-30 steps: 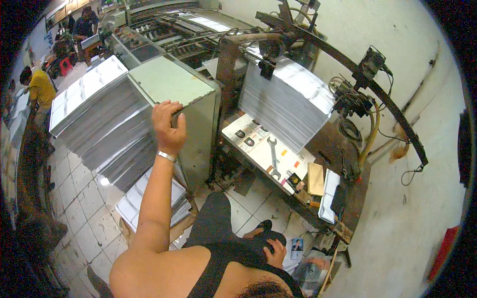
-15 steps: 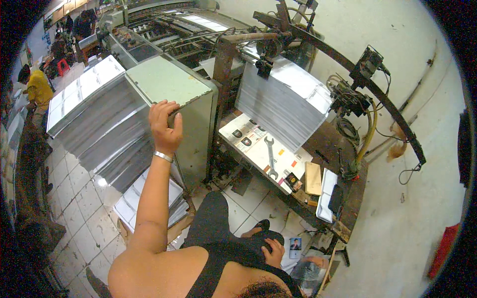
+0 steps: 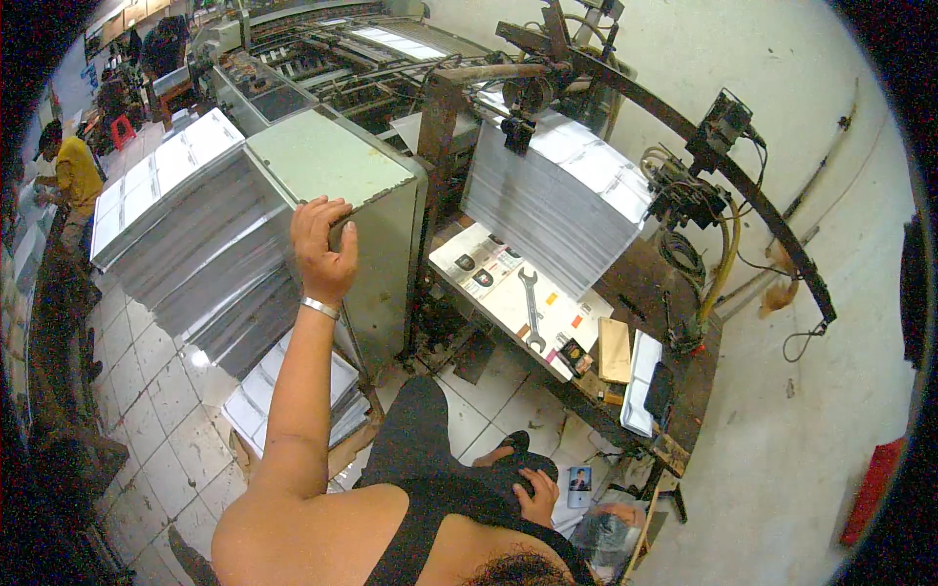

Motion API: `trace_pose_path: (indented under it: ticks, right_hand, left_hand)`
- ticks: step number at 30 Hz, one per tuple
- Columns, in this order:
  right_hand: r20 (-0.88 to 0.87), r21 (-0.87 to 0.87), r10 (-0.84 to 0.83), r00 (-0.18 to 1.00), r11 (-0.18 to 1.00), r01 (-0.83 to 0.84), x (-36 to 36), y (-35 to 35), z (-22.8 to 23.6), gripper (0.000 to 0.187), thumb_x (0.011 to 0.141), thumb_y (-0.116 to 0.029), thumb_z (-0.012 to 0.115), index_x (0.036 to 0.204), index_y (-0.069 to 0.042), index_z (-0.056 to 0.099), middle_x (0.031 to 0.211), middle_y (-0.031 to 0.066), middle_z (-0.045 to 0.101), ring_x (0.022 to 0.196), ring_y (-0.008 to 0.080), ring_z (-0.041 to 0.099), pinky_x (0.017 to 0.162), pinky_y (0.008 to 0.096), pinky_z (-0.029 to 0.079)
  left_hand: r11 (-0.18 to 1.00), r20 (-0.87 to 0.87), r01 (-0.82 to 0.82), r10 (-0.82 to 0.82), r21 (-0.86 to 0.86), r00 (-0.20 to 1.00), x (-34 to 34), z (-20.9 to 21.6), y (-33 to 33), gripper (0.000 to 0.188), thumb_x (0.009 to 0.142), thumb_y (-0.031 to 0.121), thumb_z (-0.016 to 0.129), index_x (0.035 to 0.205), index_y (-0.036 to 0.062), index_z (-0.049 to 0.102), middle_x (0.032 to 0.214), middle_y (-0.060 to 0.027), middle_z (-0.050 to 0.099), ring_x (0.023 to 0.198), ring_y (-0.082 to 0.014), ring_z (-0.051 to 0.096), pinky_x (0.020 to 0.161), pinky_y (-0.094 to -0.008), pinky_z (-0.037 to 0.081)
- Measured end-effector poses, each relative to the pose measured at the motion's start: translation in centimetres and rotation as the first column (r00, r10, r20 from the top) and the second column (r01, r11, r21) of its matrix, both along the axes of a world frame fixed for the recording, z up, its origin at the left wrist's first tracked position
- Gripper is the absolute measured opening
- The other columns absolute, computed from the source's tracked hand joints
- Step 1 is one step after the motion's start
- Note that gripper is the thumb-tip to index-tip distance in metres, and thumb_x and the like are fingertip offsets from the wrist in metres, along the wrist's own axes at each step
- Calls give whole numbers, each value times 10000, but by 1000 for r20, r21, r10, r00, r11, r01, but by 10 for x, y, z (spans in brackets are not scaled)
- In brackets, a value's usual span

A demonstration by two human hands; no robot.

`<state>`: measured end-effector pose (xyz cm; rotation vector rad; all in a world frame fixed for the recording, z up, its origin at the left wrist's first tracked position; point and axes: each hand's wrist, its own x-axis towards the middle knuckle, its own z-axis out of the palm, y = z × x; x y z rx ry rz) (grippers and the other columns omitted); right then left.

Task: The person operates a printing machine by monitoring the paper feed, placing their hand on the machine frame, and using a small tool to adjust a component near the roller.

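My left hand (image 3: 324, 249), with a silver bracelet at the wrist, rests at the front corner of a pale green machine cabinet (image 3: 327, 161). Its fingers lie over the edge and the thumb stands apart; no loose object shows in it. To the left of that hand rises a tall stack of printed sheets (image 3: 230, 264), white on top and grey along its side. My right hand (image 3: 537, 496) lies on my dark-trousered leg with its fingers spread, holding nothing.
Right of the cabinet, a bench holds another tall paper stack (image 3: 557, 205), a wrench (image 3: 532, 308), a yellowish block (image 3: 615, 350) and a dark phone (image 3: 660, 391). A curved metal arm (image 3: 723, 166) with cables hangs above. More sheets (image 3: 259, 396) lie low. A person in yellow (image 3: 76, 181) works far left.
My hands stay where they were. At the far left, the person in yellow has shifted posture slightly, with the arms raised a little.
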<state>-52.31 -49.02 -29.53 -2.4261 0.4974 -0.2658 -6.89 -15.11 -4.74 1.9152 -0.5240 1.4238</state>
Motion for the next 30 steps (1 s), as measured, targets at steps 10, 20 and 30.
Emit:
trace_pose_path:
  ticks: [10, 20, 30]
  right_hand:
    - [15, -2, -5, 1000, 1000, 6, -1, -1, -5, 406, 830, -329, 756, 1194, -151, 736, 1274, 45, 706, 1314, 305, 533, 1132, 459, 293]
    - [-13, 6, -16, 1000, 1000, 16, -1, -1, -6, 417, 824, -325, 761, 1197, -140, 733, 1275, 48, 706, 1320, 307, 528, 1130, 464, 286]
    - [-39, 48, 17, 999, 999, -16, -2, -5, -11, 427, 879, -367, 735, 1250, -159, 700, 1328, 54, 667, 1357, 286, 478, 1171, 484, 212]
  left_hand:
    - [1000, -15, 8, -8, -3, 1000, -2, 2, 0, 202, 840, 91, 672, 1040, 108, 698, 1126, -85, 713, 1180, -313, 615, 1153, -519, 350]
    - [1000, 1, -2, 2, -11, 1000, 0, 0, 0, 201, 837, 86, 677, 1035, 105, 700, 1116, -88, 715, 1171, -317, 620, 1138, -516, 365]
    - [1000, 14, 6, -5, -15, 1000, 0, 2, -1, 203, 825, 81, 686, 1026, 102, 705, 1100, -90, 719, 1158, -318, 626, 1134, -513, 373]
